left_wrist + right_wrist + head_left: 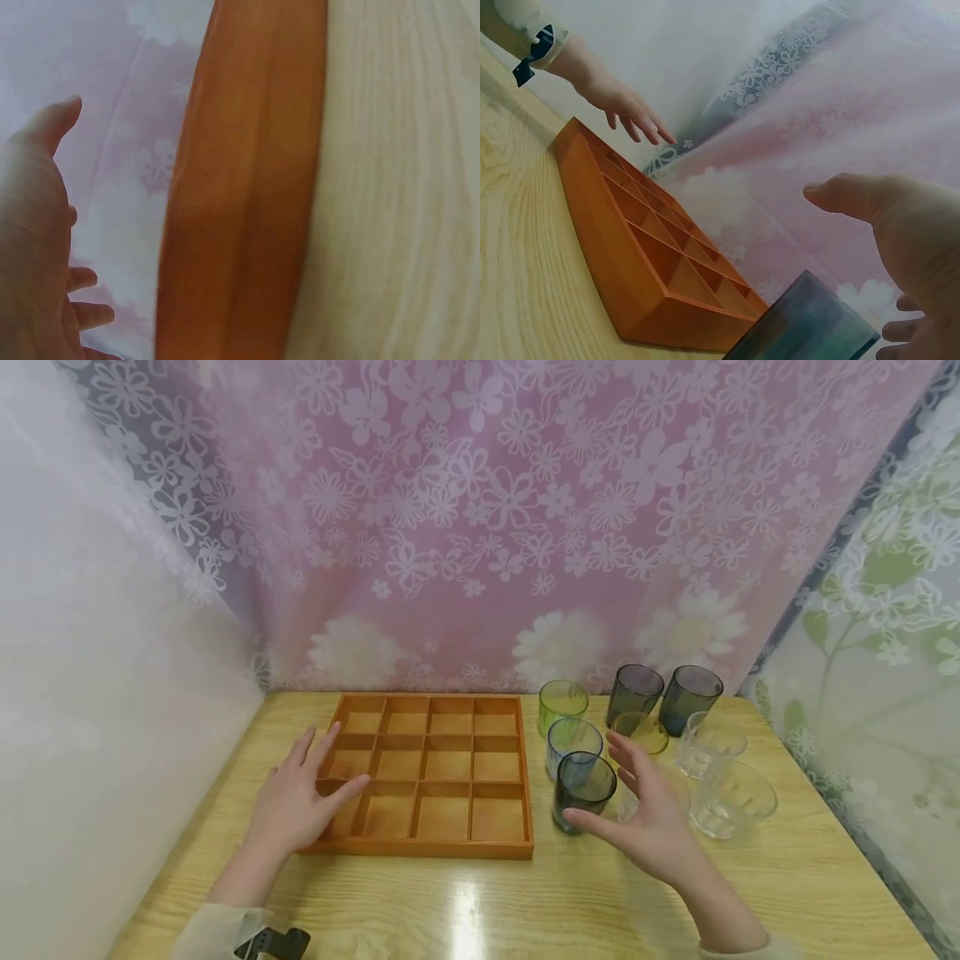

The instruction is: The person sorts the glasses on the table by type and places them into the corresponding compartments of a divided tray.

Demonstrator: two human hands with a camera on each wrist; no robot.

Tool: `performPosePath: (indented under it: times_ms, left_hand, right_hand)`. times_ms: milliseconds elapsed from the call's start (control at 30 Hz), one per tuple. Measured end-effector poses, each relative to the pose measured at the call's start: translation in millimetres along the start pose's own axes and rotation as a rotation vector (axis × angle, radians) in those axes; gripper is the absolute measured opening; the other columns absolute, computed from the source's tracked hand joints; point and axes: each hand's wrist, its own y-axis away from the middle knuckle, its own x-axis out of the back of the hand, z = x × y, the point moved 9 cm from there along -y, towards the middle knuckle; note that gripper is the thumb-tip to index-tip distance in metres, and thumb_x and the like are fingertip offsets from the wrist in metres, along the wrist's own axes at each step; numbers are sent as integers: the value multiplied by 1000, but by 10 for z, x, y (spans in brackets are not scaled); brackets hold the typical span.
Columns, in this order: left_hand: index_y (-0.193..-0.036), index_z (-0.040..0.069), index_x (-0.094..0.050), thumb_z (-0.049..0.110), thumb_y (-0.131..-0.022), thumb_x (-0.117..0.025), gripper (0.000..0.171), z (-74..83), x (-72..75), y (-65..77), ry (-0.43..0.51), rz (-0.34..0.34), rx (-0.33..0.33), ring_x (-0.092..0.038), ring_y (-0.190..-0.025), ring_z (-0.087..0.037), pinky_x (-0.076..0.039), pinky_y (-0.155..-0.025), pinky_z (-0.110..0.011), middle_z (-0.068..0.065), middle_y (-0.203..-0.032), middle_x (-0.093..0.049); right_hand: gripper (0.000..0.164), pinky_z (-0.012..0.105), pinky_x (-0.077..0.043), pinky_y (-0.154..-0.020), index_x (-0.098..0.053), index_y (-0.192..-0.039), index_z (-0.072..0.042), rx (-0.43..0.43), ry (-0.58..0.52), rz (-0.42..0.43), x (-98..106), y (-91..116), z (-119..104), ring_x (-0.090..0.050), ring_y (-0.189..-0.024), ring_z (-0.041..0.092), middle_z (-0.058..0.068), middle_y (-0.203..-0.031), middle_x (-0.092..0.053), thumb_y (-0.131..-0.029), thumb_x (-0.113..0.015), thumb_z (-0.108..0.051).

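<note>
An orange wooden tray (pixel 416 849) divided into several compartments lies on the table. My left hand (pixel 292 797) hovers over its left side with thumb and fingers spread, holding nothing. In the left wrist view, the tray's wall (pixel 240 187) runs beside that hand (pixel 34 217). To the right of the tray stands a dark grey glass (pixel 583 789). My right hand (pixel 652 827) is at this glass, thumb in front and fingers reaching behind, not curled around it. The right wrist view has the dark glass (pixel 810 330) below the raised thumb of the right hand (pixel 922 240).
Behind the near dark glass are a blue-rimmed glass (pixel 573 747) and a green glass (pixel 561 708). Two dark glasses (pixel 633 697) and a yellow one (pixel 641 732) stand farther back. Clear glasses (pixel 731 802) are at the right. A floral curtain (pixel 465 527) hangs at the table's back edge.
</note>
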Motion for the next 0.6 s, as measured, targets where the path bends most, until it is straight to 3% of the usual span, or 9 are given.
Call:
performPosePath:
  times_ms: [100,200,400,600]
  left_hand:
    - [-172,30,-13,74,-99,-55,95,-84,-36,40,49,13,29,-38,-140,-62,-38,-101,-82,-23,-173,-17]
    - [-171,28,-18,71,-99,-57,93,-143,-59,60,102,38,54,-38,-141,-60,-46,-94,-79,-23,-172,-22]
    - [-169,18,-29,64,-100,-63,90,-244,-128,82,268,97,117,-36,-147,-51,-34,-115,-71,-22,-167,-34]
    - [-167,14,-33,60,-101,-66,87,-387,-189,149,406,137,224,-46,-142,-49,-43,-111,-66,-18,-166,-39]
  right_hand:
    - [109,57,-35,-119,-29,-165,-10,-23,-28,11,-47,2,69,-36,-150,41,13,-166,-35,-81,-96,-33]
    - [111,59,-34,-120,-27,-164,-6,-54,-46,18,-99,-9,139,-34,-151,41,16,-166,-35,-81,-96,-32]
    - [114,66,-33,-119,-23,-164,-2,-124,-80,40,-206,-1,293,-35,-150,40,18,-166,-35,-82,-95,-35]
    - [113,66,-36,-117,-24,-161,1,-145,-142,95,-291,15,390,-42,-144,40,23,-159,-41,-80,-97,-25]
